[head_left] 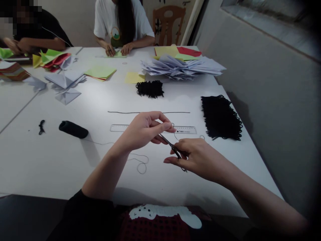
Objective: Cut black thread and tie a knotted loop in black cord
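Note:
My left hand (150, 129) is closed in a pinch on a thin dark thread (176, 135), over a clear ruler (152, 129). My right hand (194, 154) grips small scissors (173, 146) by the handles, their blades pointing up-left beneath my left fingers. Whether the blades touch the thread, I cannot tell. A dark spool of thread (73, 129) lies on its side at the left, its loose thread trailing under my left forearm to a loop (141, 167). Beyond the ruler, a straight black cord (122, 112) is laid out lengthwise.
Black looped yarn bundles lie at the right (220, 117) and farther back (149, 89). Folded white papers (180, 67) are piled near the wall (263, 83). A small black knot (41, 127) sits at far left. Two people work across the table (50, 167) with coloured paper (100, 72).

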Available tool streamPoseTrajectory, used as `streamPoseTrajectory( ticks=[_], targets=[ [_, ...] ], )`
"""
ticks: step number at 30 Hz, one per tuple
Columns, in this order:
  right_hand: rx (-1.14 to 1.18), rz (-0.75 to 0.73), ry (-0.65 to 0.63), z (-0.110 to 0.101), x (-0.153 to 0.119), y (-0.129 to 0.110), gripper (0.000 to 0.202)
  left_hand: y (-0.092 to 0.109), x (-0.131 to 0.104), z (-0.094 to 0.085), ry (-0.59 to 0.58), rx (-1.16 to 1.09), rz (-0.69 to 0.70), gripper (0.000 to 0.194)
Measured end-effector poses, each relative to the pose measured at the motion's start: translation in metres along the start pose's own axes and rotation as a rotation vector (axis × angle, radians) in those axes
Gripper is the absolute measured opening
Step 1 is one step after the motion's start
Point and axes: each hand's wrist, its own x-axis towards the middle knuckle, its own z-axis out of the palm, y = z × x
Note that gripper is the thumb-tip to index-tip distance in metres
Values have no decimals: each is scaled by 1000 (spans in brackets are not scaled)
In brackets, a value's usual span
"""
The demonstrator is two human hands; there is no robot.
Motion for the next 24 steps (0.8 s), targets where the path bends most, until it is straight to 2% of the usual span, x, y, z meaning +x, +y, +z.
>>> streamPoseTrajectory(
  ticks=[5,8,11,14,17,20,22,24],
  targets=[
    [-93,-56,-85,-1,-8,15,17,-7,9,-4,27,36,-82,23],
    [-236,-22,-190,13,-11,26,22,-12,16,-7,41,37,-110,23],
    [-356,-4,-262,37,-11,32,23,-15,20,-9,29,8,-124,21],
    [-334,-73,-290,56,-13,35,24,-17,23,-10,13,-3,-144,22],
    [-337,-104,-291,63,-13,34,25,-19,25,-11,-1,9,-174,25],
    [-382,-216,-213,52,-9,30,24,-20,26,-12,-16,-16,-176,21],
    [-437,-377,-37,35,-6,24,23,-21,27,-12,-22,-18,-180,20],
    [-529,-544,214,15,-1,16,25,-22,28,-10,-31,0,-199,21]
  ],
)
